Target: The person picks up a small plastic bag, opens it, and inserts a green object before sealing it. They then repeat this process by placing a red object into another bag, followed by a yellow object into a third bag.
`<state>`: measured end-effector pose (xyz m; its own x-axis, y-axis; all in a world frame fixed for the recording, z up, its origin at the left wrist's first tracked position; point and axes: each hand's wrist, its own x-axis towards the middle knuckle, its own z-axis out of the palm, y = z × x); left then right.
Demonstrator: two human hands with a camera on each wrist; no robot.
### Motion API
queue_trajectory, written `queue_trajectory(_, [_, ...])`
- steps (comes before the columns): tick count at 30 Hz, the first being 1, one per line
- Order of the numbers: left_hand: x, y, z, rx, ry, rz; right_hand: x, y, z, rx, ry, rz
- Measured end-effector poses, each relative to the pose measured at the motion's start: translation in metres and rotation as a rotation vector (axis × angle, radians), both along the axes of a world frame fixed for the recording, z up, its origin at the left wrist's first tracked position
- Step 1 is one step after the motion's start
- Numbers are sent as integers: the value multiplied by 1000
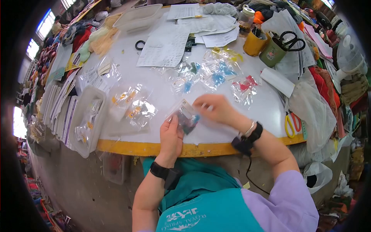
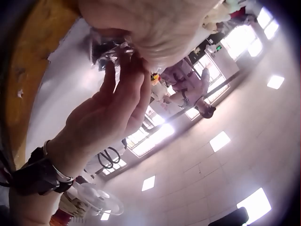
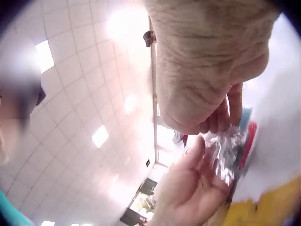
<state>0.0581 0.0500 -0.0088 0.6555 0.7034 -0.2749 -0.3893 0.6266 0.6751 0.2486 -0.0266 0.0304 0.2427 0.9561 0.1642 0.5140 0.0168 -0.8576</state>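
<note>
My left hand (image 1: 171, 140) pinches a clear plastic bag (image 1: 184, 115) near the table's front edge, thumb on top. Dark and teal pieces show inside the bag, and a small label marked with a number lies at its top. Blurred in the head view, my right hand (image 1: 221, 110) is just right of the bag with its fingers bent; whether they hold anything is unclear. The right wrist view shows the crinkled bag (image 3: 228, 157) between the left palm (image 3: 190, 190) and the right fingertips, with a red strip (image 3: 249, 145) beside it.
Small bags with blue (image 1: 218, 78), red (image 1: 246, 83) and orange pieces (image 1: 133, 112) lie around. A clear bin (image 1: 101, 112) stands left. Papers (image 1: 164, 46), a green can with scissors (image 1: 273, 54) and a yellow can (image 1: 255, 43) are farther back. Yellow-handled and red-handled scissors (image 1: 289, 125) lie right.
</note>
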Motion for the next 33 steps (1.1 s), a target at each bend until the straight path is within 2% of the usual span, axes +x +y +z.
queue_trajectory(2, [1, 3, -3, 15, 34, -21, 66, 11, -9, 59, -195, -273])
queue_trajectory(5, [1, 7, -11, 20, 92, -51, 179, 24, -18, -49, -460, -692])
queue_trajectory(7, [2, 5, 0, 3, 106, -43, 233, 25, -33, -116, -576, -826])
queue_trajectory(10, [1, 5, -10, 52, 109, -42, 255, 32, -40, -312, -709, -792])
queue_trajectory(12, [1, 3, -11, 86, 87, -35, 262, 35, -37, -426, -538, -760])
queue_trajectory(13, [1, 2, -10, 102, 76, -34, 262, 35, -34, -483, -452, -743])
queue_trajectory(16, [1, 1, -8, 76, 33, -38, 260, 23, -30, -376, -343, -774])
queue_trajectory(19, [-1, 2, -5, 86, 39, -58, 255, 5, -20, 56, -155, -809])
queue_trajectory(22, [2, 3, 1, 65, 68, -76, 221, -11, 12, 185, 258, -691])
queue_trajectory(26, [2, 12, -4, -4, 77, -148, 150, -15, 44, 172, 484, -485])
queue_trajectory(29, [0, 19, -3, -64, 39, -212, 101, -7, 40, 133, 615, -265])
queue_trajectory(31, [-2, 21, -2, -76, 37, -244, 66, -2, 47, 80, 745, -193])
queue_trajectory(33, [-2, 21, -6, -91, 17, -207, 41, 0, 45, 40, 822, -100])
